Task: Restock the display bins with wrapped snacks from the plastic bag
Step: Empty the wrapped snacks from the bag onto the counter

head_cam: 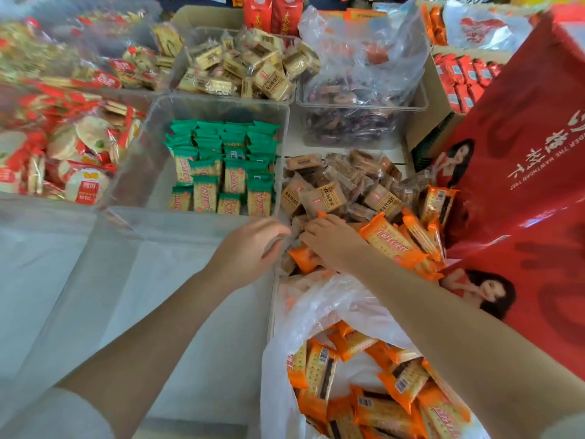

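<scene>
Orange-wrapped cracker snacks (392, 242), a first batch, already lie in the bin at one o'clock, right hand (329, 242) pressing loosely curled fingers on them, left hand (250, 245) relaxed on the rim, while the white plastic bag (304, 312) at five o'clock looks well stocked.

bins (218, 104): clear smooth plastic | bag (316, 305): thin translucent plastic, crinkled | snack wrappers (392, 242): glossy film
</scene>
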`<action>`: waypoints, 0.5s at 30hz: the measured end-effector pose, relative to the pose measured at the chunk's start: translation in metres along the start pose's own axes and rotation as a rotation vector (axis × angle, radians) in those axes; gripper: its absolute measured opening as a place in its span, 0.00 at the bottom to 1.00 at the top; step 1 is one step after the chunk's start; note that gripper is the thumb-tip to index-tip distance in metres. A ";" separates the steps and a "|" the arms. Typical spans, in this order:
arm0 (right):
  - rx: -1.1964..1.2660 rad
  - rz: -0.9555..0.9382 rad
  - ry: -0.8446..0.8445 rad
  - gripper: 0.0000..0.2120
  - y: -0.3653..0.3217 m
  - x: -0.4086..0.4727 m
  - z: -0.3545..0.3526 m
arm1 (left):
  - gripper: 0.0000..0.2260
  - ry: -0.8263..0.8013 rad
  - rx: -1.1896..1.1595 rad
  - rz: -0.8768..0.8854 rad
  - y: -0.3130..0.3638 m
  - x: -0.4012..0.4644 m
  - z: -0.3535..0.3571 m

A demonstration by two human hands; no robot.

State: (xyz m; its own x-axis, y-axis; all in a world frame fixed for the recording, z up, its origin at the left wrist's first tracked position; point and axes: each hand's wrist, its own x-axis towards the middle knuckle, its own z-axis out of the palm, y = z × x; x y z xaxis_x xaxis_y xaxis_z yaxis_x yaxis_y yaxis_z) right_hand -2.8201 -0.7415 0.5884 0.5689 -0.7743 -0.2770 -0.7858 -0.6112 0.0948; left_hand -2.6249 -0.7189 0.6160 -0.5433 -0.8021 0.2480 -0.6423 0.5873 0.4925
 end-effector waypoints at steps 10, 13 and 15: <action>0.019 0.174 -0.143 0.20 0.027 -0.095 0.016 | 0.10 -0.525 0.759 -0.068 0.033 0.059 0.044; 0.085 0.221 -0.085 0.22 0.025 -0.101 0.027 | 0.12 -0.772 0.955 -0.135 0.038 0.069 0.068; 0.151 0.256 0.070 0.19 0.029 -0.105 0.029 | 0.14 -0.838 0.978 -0.150 0.038 0.070 0.079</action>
State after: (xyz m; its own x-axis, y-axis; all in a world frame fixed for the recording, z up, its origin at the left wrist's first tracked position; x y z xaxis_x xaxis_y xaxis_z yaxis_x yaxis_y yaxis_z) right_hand -2.9095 -0.6737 0.5928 0.3591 -0.9127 -0.1952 -0.9299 -0.3677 0.0087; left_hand -2.7295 -0.7446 0.5862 -0.3749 -0.7635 -0.5259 -0.6588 0.6185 -0.4283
